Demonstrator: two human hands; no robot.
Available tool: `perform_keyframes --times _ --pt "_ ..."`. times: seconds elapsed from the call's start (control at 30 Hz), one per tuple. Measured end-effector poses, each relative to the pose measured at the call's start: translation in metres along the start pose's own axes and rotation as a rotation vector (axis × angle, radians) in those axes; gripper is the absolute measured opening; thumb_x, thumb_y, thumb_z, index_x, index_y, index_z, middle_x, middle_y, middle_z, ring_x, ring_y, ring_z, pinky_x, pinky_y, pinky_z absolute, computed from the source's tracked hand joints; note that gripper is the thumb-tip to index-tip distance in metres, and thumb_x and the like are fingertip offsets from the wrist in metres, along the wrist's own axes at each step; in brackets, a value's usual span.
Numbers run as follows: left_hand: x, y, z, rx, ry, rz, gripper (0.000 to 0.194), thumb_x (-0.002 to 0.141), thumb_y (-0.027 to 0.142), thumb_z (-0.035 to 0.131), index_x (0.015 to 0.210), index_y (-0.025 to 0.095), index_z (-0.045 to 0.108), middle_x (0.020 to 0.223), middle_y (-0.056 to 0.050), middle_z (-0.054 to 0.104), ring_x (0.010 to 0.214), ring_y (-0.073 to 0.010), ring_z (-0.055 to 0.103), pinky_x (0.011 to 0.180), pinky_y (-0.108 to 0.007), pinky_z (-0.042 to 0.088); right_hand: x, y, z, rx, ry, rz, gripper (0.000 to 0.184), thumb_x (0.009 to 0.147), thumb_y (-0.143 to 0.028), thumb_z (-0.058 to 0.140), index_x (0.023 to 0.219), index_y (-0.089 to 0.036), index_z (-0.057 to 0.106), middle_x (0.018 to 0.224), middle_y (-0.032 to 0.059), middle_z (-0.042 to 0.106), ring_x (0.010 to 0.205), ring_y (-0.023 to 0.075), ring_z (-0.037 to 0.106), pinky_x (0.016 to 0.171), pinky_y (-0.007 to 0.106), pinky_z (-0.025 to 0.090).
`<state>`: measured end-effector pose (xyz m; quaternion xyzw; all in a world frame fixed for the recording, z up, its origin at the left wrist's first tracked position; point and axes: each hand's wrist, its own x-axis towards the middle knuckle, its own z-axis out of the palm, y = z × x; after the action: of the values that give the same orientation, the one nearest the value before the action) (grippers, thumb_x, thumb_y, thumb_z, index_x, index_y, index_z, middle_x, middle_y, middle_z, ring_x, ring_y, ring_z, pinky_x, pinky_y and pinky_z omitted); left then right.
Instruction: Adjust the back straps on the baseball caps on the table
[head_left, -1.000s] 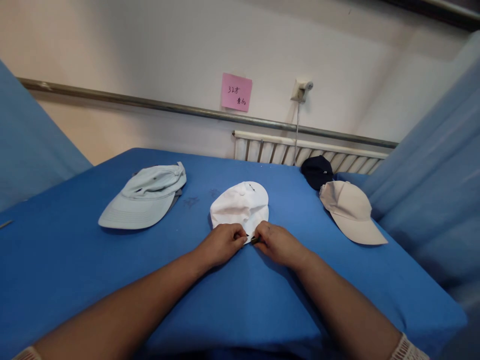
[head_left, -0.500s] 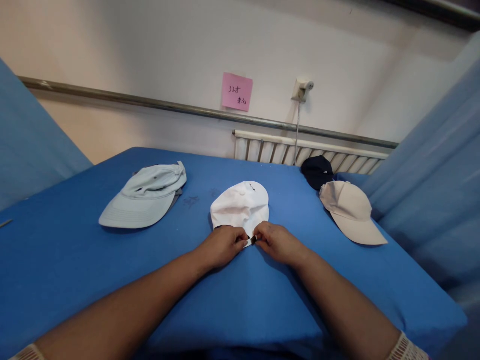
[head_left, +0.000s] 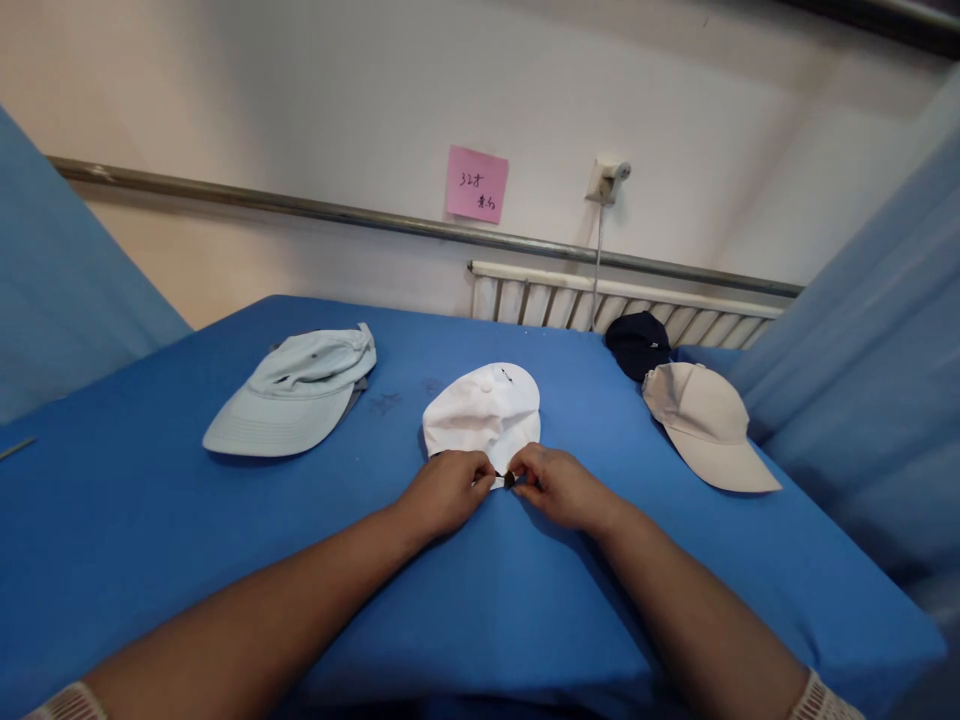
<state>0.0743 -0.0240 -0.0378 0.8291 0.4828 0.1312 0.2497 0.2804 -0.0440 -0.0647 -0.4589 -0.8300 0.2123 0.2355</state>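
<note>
A white baseball cap (head_left: 480,408) lies in the middle of the blue-covered table (head_left: 360,580), with its back strap towards me. My left hand (head_left: 448,490) pinches the strap from the left side. From the right, my right hand (head_left: 556,486) grips the strap beside a small dark buckle (head_left: 510,480). Only a short piece of the strap shows between my fingertips. Small dark lettering marks the far side of the cap.
To the left lies a pale blue-grey cap (head_left: 292,395). A beige cap (head_left: 705,415) and a navy cap (head_left: 637,343) sit at the right. Behind the table are a radiator (head_left: 555,300) and a wall rail (head_left: 337,213); blue curtains (head_left: 877,330) hang on both sides.
Both hands stay at the cap's strap, the fingers barely shifting around the dark buckle. The whole view has slid slightly; the other caps lie as before.
</note>
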Motion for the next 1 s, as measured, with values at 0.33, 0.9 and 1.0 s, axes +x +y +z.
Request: perform_keyframes --times 0.33,0.9,1.0 --pt "0.001 0.008 0.001 0.045 0.007 -0.069 0.023 0.082 0.031 0.053 0.085 0.021 0.073 0.087 -0.007 0.075 0.075 -0.0221 0.065 0.063 -0.029 0.038 0.000 0.002 0.004 0.027 0.014 0.000 0.024 0.078 -0.009 0.064 0.098 -0.021 0.059 0.092 0.0010 0.064 0.077 0.0141 0.058 0.068 0.025 0.042" --pt "0.004 0.000 0.010 -0.167 0.043 -0.059 0.026 0.082 0.037 0.053 0.080 0.018 0.070 0.079 -0.004 0.073 0.071 -0.0187 0.062 0.060 -0.027 0.038 0.000 -0.008 0.001 -0.041 0.010 -0.013 0.022 0.082 -0.007 0.054 0.100 -0.020 0.053 0.091 0.0024 0.063 0.078 0.0150 0.058 0.068 0.025 0.041" --pt "0.006 -0.003 0.012 -0.209 0.048 -0.057 0.027 0.081 0.039 0.053 0.080 0.017 0.070 0.075 -0.003 0.072 0.068 -0.0179 0.061 0.059 -0.026 0.037 0.000 -0.010 0.000 -0.118 0.014 -0.038 0.015 0.086 -0.009 0.052 0.097 -0.020 0.055 0.093 0.0034 0.062 0.081 0.0159 0.058 0.070 0.025 0.041"
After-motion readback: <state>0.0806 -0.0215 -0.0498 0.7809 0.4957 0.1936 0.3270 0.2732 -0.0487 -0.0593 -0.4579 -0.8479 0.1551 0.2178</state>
